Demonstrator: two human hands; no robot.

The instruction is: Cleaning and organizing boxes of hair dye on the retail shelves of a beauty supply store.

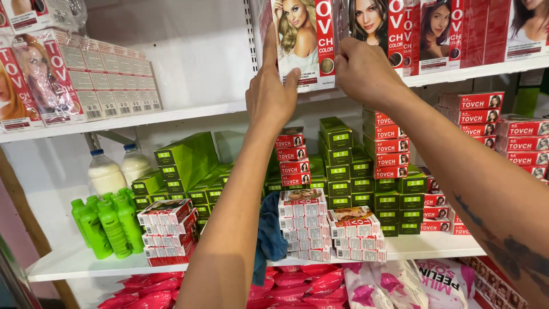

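Upper shelf point(171, 117), front edge: one hair-colour box point(303, 43), tall and flat, printed with a blonde portrait, standing upright with its long axis vertical and its face turned outward. It stands at the left end of a row of similar red portrait boxes point(434, 34) that runs off to the right along the same shelf. Left hand point(273, 94): raised from below, fingers point(269, 43) stretched up along the box's left edge, thumb pressed across the lower left corner of the face; the hand bears on the box rather than closing round it. Right hand point(363, 71): at the box's right edge, knuckles outward, fingers curled behind the box and hidden, so I cannot tell how firmly they grip; it touches the box all the same. The box thus lies between the two hands, directly above the wrists, both equally near. Lower shelf point(86, 263): stacks of small green cartons point(337, 160), red cartons point(294, 157), wrapped white-and-red bundles point(303, 220), green squeeze bottles point(108, 226), two white bottles point(106, 171) and a blue cloth point(269, 232) hanging over the edge. Below: pink sachets point(309, 283).
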